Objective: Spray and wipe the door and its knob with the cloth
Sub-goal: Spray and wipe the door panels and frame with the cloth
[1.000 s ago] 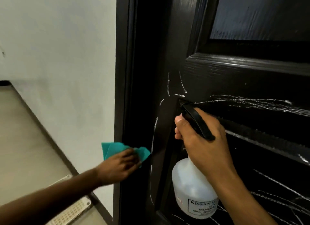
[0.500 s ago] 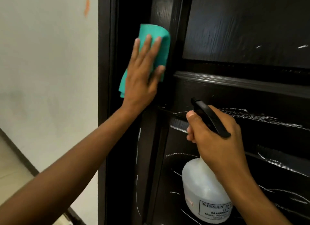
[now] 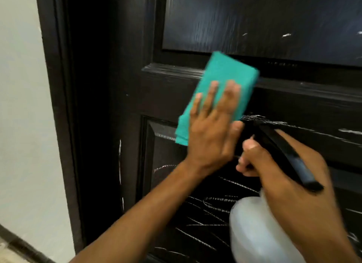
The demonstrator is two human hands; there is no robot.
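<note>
2 hands, 1 door: a person wipes and holds spray ready at once.
Door [image 3: 254, 23]: dark, panelled, filling most of the view; white streaks of spray lie across the lower panel, so that part looks yet to be wiped. No knob is in view.
Wall [image 3: 21, 125]: pale, left of the frame.
Bottle [image 3: 252, 229]: translucent, black trigger head, held low and close to the door, likely so more spray can follow without a change of grip.
Right hand [image 3: 293, 184]: fingers curled round the bottle's neck and trigger.
Cloth [image 3: 217, 94]: teal, folded into a flat pad, lying across the moulding between upper and lower panels.
Left hand [image 3: 211, 129]: fingers straight and spread, pressing the cloth flat against the door; the flat palm seems meant to keep the whole pad in contact.
</note>
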